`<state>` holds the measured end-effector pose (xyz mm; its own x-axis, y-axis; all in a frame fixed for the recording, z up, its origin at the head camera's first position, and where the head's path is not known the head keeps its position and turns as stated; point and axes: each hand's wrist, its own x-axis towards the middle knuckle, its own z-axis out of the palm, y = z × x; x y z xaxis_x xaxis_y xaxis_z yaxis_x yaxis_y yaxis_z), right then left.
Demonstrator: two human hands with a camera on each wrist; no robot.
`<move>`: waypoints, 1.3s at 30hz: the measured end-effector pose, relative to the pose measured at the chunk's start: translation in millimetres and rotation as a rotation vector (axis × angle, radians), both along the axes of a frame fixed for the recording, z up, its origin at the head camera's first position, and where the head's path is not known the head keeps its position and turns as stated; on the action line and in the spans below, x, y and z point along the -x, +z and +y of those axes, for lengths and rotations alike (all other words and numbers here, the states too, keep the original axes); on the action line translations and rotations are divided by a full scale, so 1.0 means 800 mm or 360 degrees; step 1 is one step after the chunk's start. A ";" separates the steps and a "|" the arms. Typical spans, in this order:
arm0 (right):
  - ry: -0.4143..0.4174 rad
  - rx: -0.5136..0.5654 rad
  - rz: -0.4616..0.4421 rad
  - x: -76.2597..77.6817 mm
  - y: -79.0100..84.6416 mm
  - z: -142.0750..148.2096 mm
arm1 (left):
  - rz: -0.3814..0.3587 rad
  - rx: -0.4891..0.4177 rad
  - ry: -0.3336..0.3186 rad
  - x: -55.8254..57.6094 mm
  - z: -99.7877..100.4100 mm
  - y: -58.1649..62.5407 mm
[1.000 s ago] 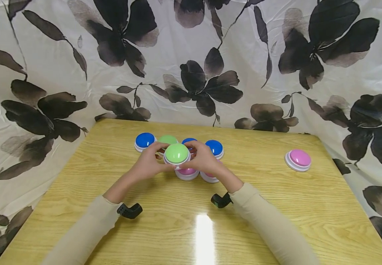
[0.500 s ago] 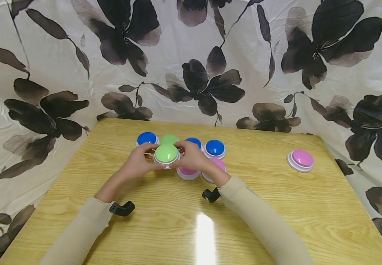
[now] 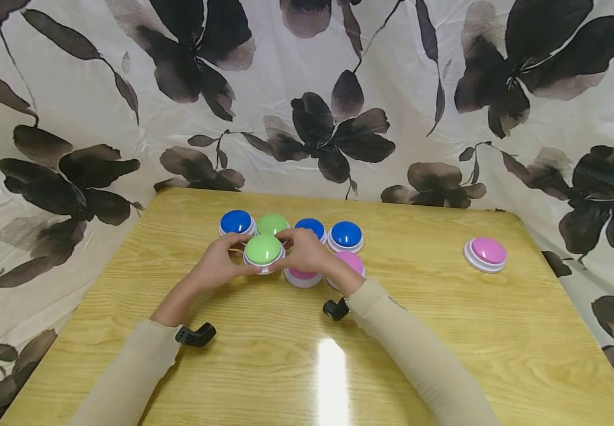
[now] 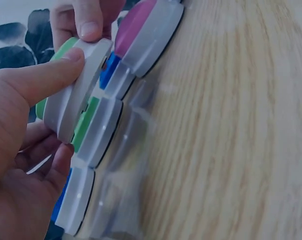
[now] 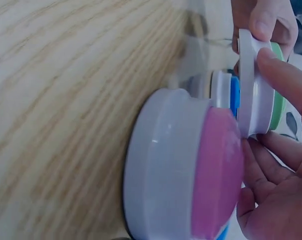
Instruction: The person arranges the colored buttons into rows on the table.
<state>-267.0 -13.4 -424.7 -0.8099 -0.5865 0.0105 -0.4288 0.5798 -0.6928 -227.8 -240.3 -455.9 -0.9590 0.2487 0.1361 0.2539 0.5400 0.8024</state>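
Observation:
Between both hands is a green push button with a white round base. My left hand grips its left side, thumb on the near rim and fingers round the far side. On the opposite side my right hand holds the rim the same way. Both wrist views show the button's white base raised off the table. Just behind it sits a second green button, partly hidden. A pink button stands close to the right, under my right hand, with another pink button beside it.
A back row also has a blue button at the left, a blue button half behind my right hand, and a blue button further right. A lone pink button sits far right on the wooden table. Floral cloth hangs behind.
Both hands have carried the green button left, away from above the pink buttons, and slightly lower over the last half second. The other buttons stay in place.

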 end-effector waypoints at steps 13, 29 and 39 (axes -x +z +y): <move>0.0029 -0.0016 -0.0009 0.002 -0.016 -0.008 | 0.0008 -0.0032 -0.0011 -0.003 -0.008 -0.019; 0.0059 -0.0105 0.0041 0.006 -0.018 -0.009 | -0.0017 -0.0005 -0.0036 0.004 -0.006 -0.030; 0.0054 -0.0177 0.0076 0.006 -0.021 -0.011 | -0.0008 0.0057 -0.0034 0.005 -0.006 -0.035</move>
<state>-271.6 -22.5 -441.2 -0.7896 -0.6134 -0.0181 -0.4805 0.6364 -0.6034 -231.5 -245.0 -483.9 -0.9540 0.2738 0.1219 0.2617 0.5627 0.7841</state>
